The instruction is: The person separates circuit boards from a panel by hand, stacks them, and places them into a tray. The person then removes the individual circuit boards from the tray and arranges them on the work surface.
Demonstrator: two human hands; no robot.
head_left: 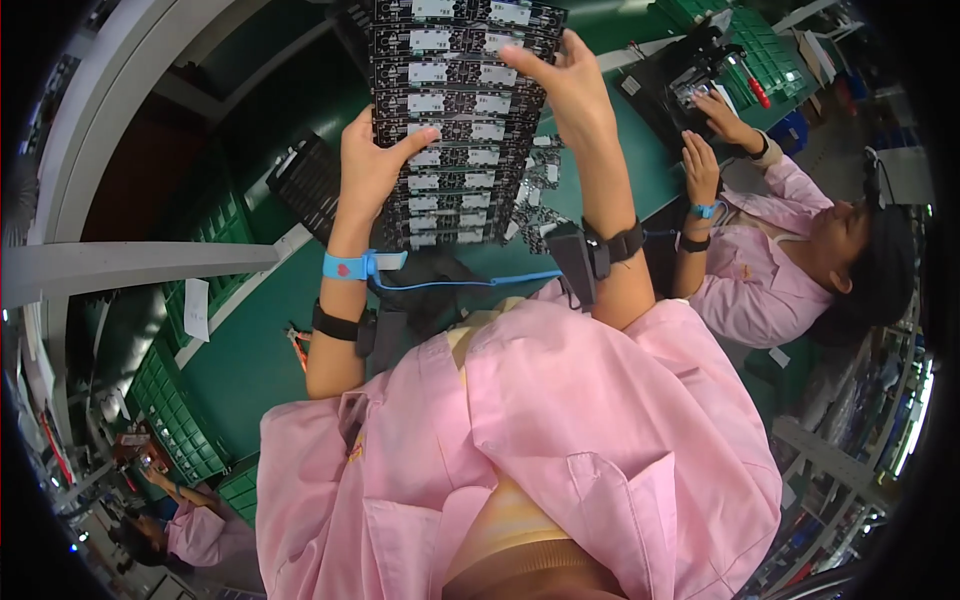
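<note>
A tall black rack of circuit boards [450, 130], in several rows with white labels, stands tilted up before me above the green table. My left hand [372, 168] grips its left edge, thumb across the front and the other fingers hidden behind. On the upper right edge, my right hand [577, 92] holds the rack, thumb stretched over the boards and fingers curled behind. A blue strap [345, 265] with a cord circles my left wrist; black bands sit on both forearms. Loose circuit boards [540, 190] lie on the table right of the rack.
Left of the rack lies another black slotted tray [308, 182]. Orange-handled pliers [298, 348] rest near my left elbow. At right, a co-worker's hands [715, 140] are by a black fixture [665, 85]. Green crates [178, 412] stand along the left; a grey beam [140, 272] crosses there.
</note>
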